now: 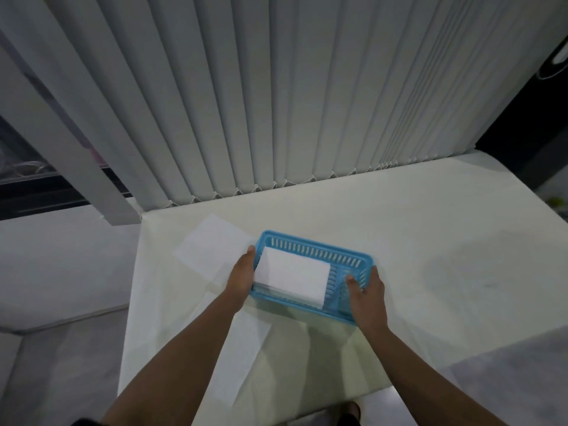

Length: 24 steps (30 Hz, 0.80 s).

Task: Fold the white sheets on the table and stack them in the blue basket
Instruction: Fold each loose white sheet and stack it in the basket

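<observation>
left hand's (241, 279) fingers behind blue basket (319, 248)

The blue basket (310, 250) looks like moulded plastic, smooth and slightly glossy, its walls and floor slotted. The folded sheets (293, 279) inside it are matt white, thin like paper or soft tissue. The counter (399, 241) wears a matt cream cloth with faint creases. The vertical blinds (276, 87) behind look like matt grey fabric strips.
</observation>
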Tool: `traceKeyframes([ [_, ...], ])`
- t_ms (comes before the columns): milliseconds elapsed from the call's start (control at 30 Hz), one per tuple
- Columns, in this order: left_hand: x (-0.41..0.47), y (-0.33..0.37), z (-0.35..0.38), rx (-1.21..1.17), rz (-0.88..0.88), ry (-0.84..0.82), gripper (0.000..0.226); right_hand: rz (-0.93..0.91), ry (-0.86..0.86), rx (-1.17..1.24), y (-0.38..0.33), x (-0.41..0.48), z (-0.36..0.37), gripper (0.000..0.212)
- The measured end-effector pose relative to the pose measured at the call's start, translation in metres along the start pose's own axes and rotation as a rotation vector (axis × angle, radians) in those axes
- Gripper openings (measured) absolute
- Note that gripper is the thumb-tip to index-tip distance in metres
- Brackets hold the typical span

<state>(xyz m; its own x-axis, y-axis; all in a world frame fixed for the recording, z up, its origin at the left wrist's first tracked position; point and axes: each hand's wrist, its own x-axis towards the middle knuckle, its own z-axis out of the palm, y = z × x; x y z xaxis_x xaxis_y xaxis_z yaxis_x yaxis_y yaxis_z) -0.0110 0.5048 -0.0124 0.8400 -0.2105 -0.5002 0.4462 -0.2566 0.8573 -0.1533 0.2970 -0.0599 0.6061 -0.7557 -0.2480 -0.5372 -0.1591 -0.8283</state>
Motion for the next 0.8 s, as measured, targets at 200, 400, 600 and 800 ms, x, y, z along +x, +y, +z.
traceKeyframes([
  [200, 0.001, -0.005, -0.008, 0.174, 0.107, 0.027, 0.042, -0.042, 0.099, -0.374, -0.026, -0.028, -0.003, 0.075],
  [400, -0.018, -0.034, -0.043, 0.233, 0.133, 0.268, 0.04, -0.43, 0.03, -0.584, -0.065, -0.064, 0.025, 0.071],
  [600, -0.057, -0.071, -0.097, 0.421, 0.102, 0.559, 0.039, -0.882, -0.244, -0.778, -0.097, -0.095, 0.084, 0.057],
  [800, -0.093, -0.099, -0.118, 0.602, -0.072, 0.593, 0.053, -1.216, -0.583, -1.011, -0.106, -0.11, 0.154, 0.048],
])
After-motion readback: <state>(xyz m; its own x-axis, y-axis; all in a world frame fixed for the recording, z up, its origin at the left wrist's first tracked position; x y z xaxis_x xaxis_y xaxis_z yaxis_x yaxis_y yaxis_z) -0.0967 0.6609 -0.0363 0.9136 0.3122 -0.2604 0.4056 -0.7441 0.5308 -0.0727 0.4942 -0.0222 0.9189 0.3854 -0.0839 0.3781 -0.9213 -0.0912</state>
